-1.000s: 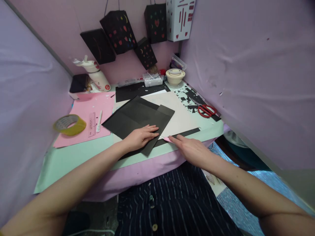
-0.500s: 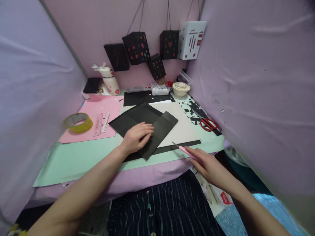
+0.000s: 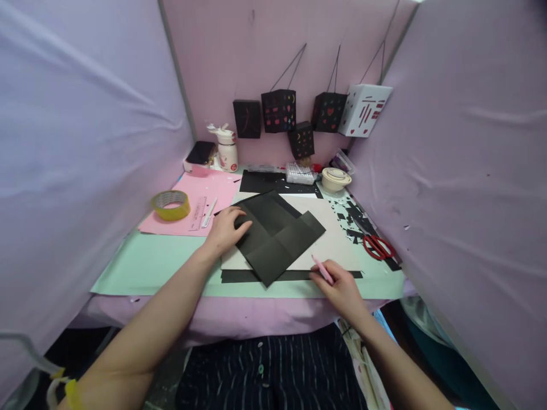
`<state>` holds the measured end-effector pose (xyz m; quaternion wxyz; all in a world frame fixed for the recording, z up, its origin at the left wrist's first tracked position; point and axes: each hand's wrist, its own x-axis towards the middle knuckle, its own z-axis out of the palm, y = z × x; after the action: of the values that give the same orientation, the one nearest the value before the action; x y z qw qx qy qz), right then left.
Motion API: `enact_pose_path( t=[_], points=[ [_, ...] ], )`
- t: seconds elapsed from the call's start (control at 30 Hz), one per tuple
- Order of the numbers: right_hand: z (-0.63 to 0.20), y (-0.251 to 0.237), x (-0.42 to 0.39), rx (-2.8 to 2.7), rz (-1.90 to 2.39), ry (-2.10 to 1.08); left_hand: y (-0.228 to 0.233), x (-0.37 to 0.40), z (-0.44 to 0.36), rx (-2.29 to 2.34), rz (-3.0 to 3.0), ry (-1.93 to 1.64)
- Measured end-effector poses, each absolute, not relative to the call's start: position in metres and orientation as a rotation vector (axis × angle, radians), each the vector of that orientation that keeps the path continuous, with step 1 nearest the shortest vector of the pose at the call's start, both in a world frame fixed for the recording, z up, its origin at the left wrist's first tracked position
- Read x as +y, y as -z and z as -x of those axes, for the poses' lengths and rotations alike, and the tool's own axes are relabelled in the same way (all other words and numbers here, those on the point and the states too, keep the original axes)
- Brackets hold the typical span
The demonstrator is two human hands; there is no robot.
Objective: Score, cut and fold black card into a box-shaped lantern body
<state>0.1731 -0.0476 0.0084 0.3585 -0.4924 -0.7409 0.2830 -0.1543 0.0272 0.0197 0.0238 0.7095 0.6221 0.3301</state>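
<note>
Since a second ago, both hands have shifted: the left hand [image 3: 225, 229] has slid from the near corner of the folded black paper [image 3: 277, 236] up to its far-left edge, and the right hand [image 3: 339, 289] now rests at the table's near edge with the pink craft knife [image 3: 322, 269] raised from the surface.

That left hand lies flat, fingers spread lightly, palm pressing the black paper down rather than gripping it. Fingers of the right hand are closed around the pink craft knife, held like a pen, tip pointing up and to the left toward the paper.

Sitting as a diamond, the black paper lies on a white board [image 3: 337, 242], which lies on a mint-green mat [image 3: 149, 265]. Its nearest corner points toward the person, overlapping a long black strip [image 3: 342, 275] along the board's near edge. Its near right edge runs diagonally, away and to the right, just beyond the knife tip. So the right hand is the nearer one to that edge; the left holds the opposite side.

Also on the table: a roll of yellow tape [image 3: 171, 204] on a pink sheet [image 3: 188, 193] to the left, red scissors [image 3: 378, 246] among black scraps to the right. Paper lanterns [image 3: 278, 110] hang on the back wall.
</note>
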Motion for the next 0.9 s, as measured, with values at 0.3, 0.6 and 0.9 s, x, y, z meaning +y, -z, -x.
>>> enact_pose_path(
  t=[0.3,0.6,0.9],
  points=[
    [-0.191,-0.025,0.106,-1.835,1.495,-0.640,-0.028,0.013,0.138,1.892,-2.092,-0.692],
    [-0.196,-0.061,0.089,-1.877,1.348,-0.933,-0.024,0.019,0.147,1.613,-2.022,-0.792],
    [-0.187,-0.093,0.072,-1.330,1.201,-1.137,-0.054,0.002,0.176,0.800,-1.636,-1.143]
  ],
)
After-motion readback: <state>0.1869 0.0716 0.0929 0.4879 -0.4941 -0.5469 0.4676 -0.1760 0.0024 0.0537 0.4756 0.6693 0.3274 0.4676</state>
